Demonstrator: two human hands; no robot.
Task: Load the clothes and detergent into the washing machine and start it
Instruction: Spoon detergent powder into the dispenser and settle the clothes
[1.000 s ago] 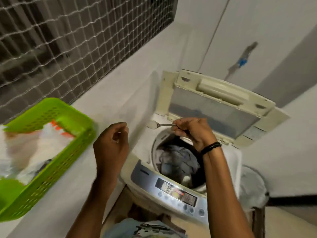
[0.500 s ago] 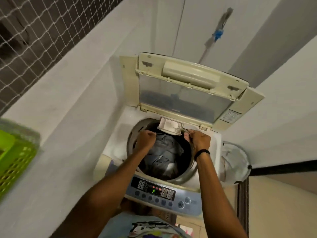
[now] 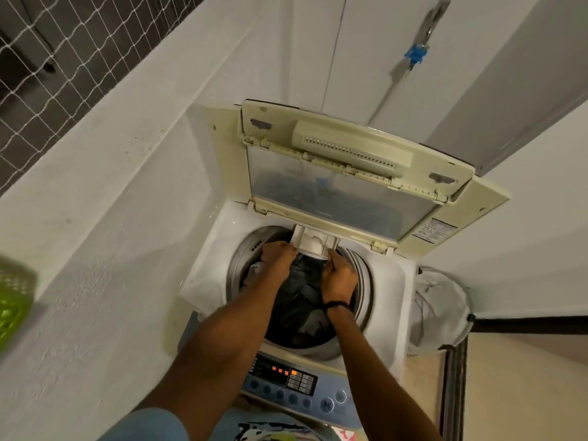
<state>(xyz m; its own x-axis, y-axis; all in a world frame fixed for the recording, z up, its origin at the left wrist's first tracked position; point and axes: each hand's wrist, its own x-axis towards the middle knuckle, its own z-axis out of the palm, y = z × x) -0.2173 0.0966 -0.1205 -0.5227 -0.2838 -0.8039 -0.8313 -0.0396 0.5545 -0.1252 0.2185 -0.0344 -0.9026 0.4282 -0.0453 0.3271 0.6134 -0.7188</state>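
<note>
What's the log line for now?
detergent drawer: out; left hand: grips its left edge; right hand: at its right corner; lid: open; clothes: in drum

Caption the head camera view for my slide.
Left hand and right hand grasp the pulled-out detergent drawer over clothes in the open washing machine.

No words or numbers can be read clearly. On the white top-loading washing machine (image 3: 394, 281), the blue-grey control panel (image 3: 318, 405) has a black display (image 3: 273, 372) with 3 small orange lit symbols, too blurred to read. A white rectangular sticker (image 3: 434, 229) on the right corner of the raised cream plastic lid (image 3: 229, 160) carries fine black print, too small to make out. A short dark marking (image 3: 256, 248) sits on the grey drum rim (image 3: 366, 281), also illegible.
</note>
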